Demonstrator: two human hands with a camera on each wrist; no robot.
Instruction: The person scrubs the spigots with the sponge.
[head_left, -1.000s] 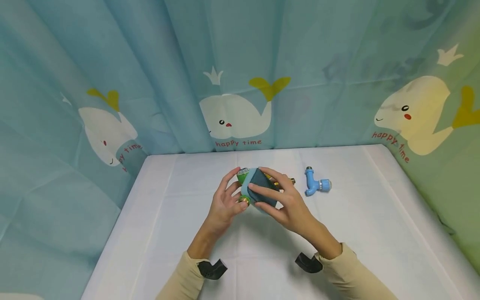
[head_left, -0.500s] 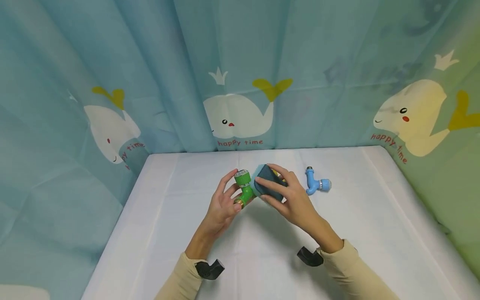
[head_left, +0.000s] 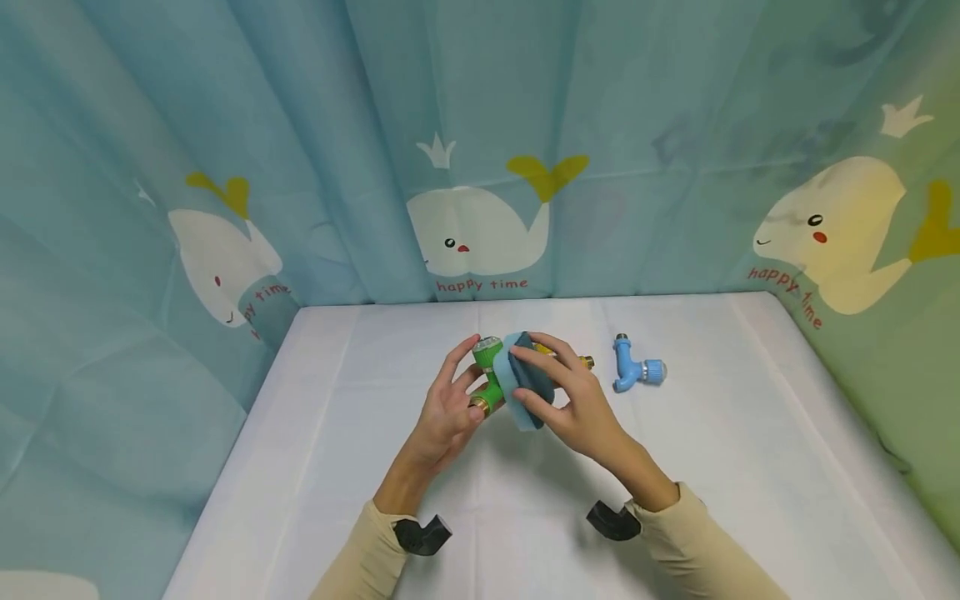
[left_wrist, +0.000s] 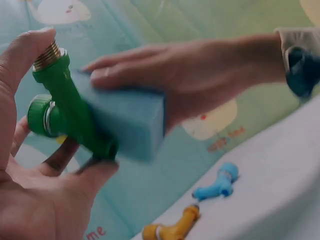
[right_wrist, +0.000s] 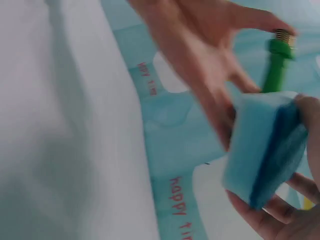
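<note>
Mid-wipe — green tap pinched in left hand, sponge gripped against it by right hand; blue tap and yellow tap untouched on worktop.

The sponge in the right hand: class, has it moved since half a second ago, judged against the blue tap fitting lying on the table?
Yes. The sponge has slid left, away from the blue tap fitting, covering more of the green fitting.

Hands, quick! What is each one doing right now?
Left hand: holding the green tap between thumb and fingers.
Right hand: gripping the blue sponge, pressed against the green tap.
</note>
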